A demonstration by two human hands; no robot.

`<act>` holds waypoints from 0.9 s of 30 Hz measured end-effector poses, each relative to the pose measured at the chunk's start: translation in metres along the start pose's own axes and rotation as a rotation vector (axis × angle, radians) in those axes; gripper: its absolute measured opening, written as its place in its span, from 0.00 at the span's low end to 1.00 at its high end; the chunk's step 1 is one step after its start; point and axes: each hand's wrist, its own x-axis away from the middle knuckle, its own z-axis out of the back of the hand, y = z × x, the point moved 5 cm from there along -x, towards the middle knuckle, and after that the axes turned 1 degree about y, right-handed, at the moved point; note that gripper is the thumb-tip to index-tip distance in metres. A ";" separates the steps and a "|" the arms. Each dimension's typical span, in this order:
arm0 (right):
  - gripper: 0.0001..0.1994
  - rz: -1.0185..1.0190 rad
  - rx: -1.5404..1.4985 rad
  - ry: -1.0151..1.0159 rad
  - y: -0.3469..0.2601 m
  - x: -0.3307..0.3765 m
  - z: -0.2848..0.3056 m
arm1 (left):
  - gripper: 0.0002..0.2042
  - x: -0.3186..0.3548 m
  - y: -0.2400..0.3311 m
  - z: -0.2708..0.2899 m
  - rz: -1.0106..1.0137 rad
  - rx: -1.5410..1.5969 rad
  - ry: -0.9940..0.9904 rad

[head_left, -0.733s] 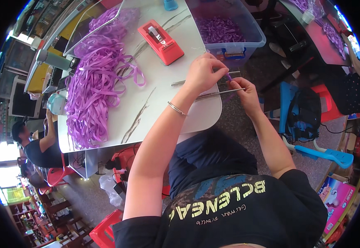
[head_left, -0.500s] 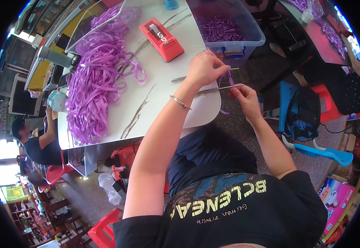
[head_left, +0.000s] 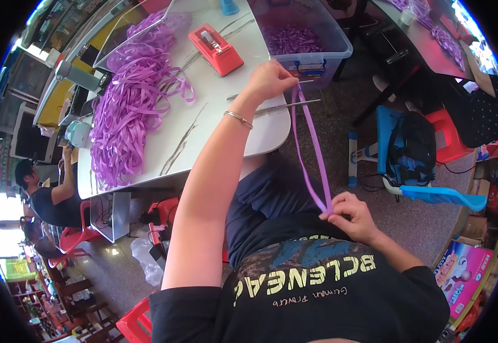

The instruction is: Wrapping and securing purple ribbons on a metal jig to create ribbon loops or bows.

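A loop of purple ribbon [head_left: 316,140] is stretched between my two hands, past the table's right edge. My left hand [head_left: 269,80] pinches its far end beside the tip of a thin metal rod. A second metal rod [head_left: 306,103] sticks out over the edge just nearer to me, close to the ribbon. Close to my body, my right hand [head_left: 353,217] grips the loop's near end between thumb and fingers. A big tangled heap of purple ribbons [head_left: 126,108] lies on the left of the white marbled table [head_left: 203,137].
A red tape dispenser [head_left: 216,50] stands on the table beyond my left hand. Past the edge, a clear plastic bin [head_left: 337,50] holds more purple ribbons. At right are a blue chair [head_left: 443,195] with a black bag and a red stool. Other people sit at left and far right.
My right hand has drawn back toward my body from the rods, pulling the ribbon into a long taut loop. My left hand stays near the rod tips, and the view has shifted slightly.
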 end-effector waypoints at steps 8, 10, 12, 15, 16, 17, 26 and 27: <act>0.06 -0.021 -0.024 -0.052 0.000 0.021 -0.006 | 0.11 0.000 0.004 -0.001 0.048 0.099 -0.098; 0.07 -0.048 -0.144 -0.032 0.000 0.024 -0.009 | 0.11 0.000 0.007 -0.002 0.070 0.104 -0.093; 0.07 -0.021 -0.141 -0.023 -0.003 0.025 -0.005 | 0.11 0.000 0.010 -0.001 0.092 0.108 -0.090; 0.07 0.030 -0.151 -0.031 -0.019 0.022 0.004 | 0.11 0.000 0.006 -0.002 0.106 0.100 -0.100; 0.08 0.059 -0.165 -0.048 -0.029 0.019 0.008 | 0.10 -0.001 0.001 -0.002 0.050 0.068 -0.054; 0.08 0.057 -0.165 -0.050 -0.037 0.013 0.016 | 0.09 -0.002 0.001 0.000 -0.003 0.034 -0.011; 0.30 0.685 0.187 0.044 -0.153 -0.129 0.093 | 0.07 0.005 -0.001 0.005 -0.082 0.031 0.067; 0.30 0.672 0.202 0.067 -0.148 -0.154 0.108 | 0.08 0.003 0.010 0.002 0.038 0.046 -0.021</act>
